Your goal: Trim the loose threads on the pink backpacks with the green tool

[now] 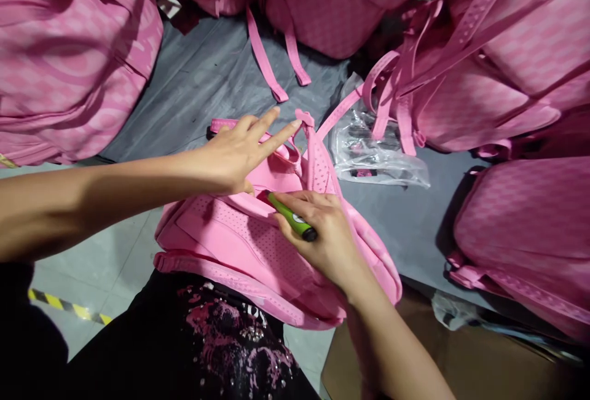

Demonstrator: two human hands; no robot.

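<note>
A pink backpack (pixel 286 258) lies in front of me at the near edge of the grey-covered table, its dotted back panel towards me. My left hand (pixel 242 151) rests at the top of the backpack with its fingers spread over the straps and the top loop. In my right hand (pixel 322 228) is a green tool with a black end (pixel 295 219), perhaps a marker or a lighter; its far tip touches or nearly touches the backpack's upper edge by my left thumb. What lies under that tip is hidden.
Pink backpacks surround the grey table cover (pixel 198 68): a large one (pixel 69 62) at left, others behind and at right (pixel 530 222). A clear plastic bag (pixel 378 157) with small dark and pink pieces lies right of centre. A brown box (pixel 401 351) stands below the table edge.
</note>
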